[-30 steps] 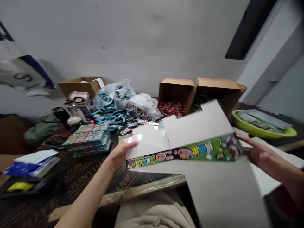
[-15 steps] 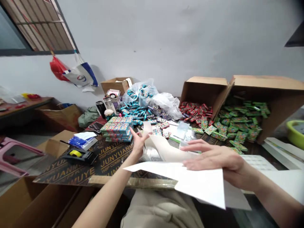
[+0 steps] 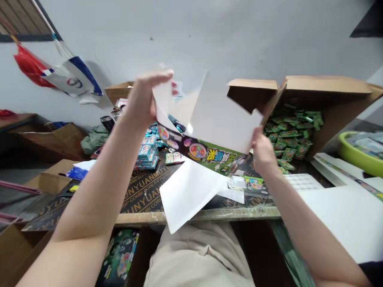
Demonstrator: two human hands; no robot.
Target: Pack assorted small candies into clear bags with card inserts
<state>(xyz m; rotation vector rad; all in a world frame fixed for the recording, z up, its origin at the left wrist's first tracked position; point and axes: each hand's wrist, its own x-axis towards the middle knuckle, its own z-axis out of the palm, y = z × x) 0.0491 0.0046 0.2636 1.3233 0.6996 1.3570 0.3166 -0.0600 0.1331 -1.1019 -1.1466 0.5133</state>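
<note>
Both hands raise a folded white card display box (image 3: 221, 123) above the table, its printed green and black front strip (image 3: 206, 153) facing me. My left hand (image 3: 145, 97) is at the box's upper left flap, blurred by motion. My right hand (image 3: 263, 153) grips its right end from below. A loose white flap of the card (image 3: 188, 193) hangs down towards the table edge. Under the box lie small green printed packets (image 3: 254, 183) and stacks of teal boxes (image 3: 146, 153).
Green packets (image 3: 293, 137) are heaped by open cardboard boxes (image 3: 326, 95) at the back right. A black printed board (image 3: 143, 191) tops the table. Flat white cards (image 3: 338, 207) and a lime-green basin (image 3: 359, 155) lie right. A printed carton (image 3: 118, 255) sits low by my beige-covered lap (image 3: 197, 259).
The white card has risen from the table front to above the table, with both hands lifted higher. The printed strip now shows. The view has swung upward and slightly right.
</note>
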